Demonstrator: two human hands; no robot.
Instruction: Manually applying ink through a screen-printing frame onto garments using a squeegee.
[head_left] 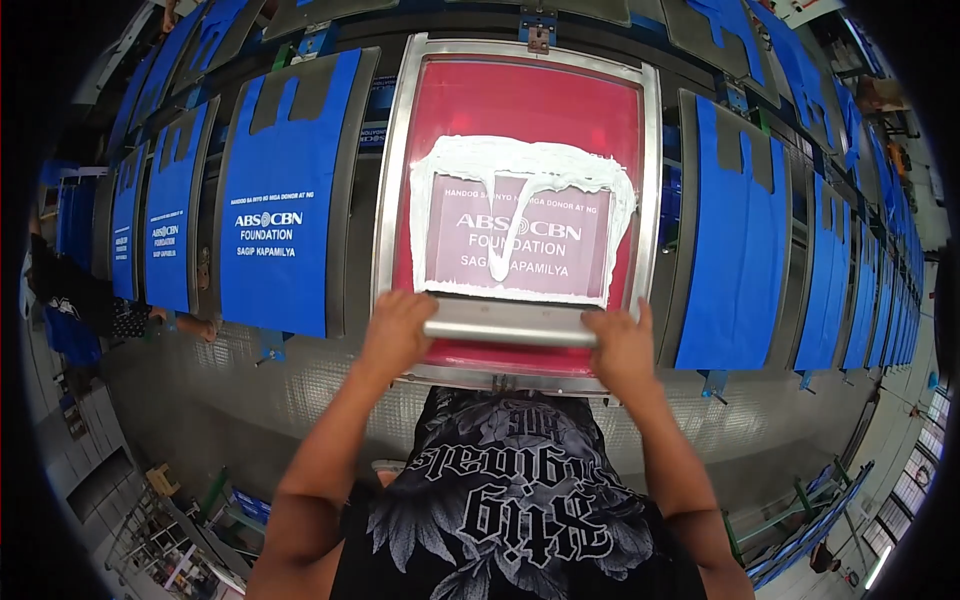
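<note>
The left hand (400,335) and right hand (622,352) close round opposite ends of a smooth silver metal squeegee bar (512,323) low on the red mesh screen (520,95), finger wrap partly hidden. Probably stiff and best held at both ends, it has little side room within the rectangular silver metal frame (650,150), more ahead.

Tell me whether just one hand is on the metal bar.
No, the left hand grips the left end of the metal bar and the right hand its right end.
</note>
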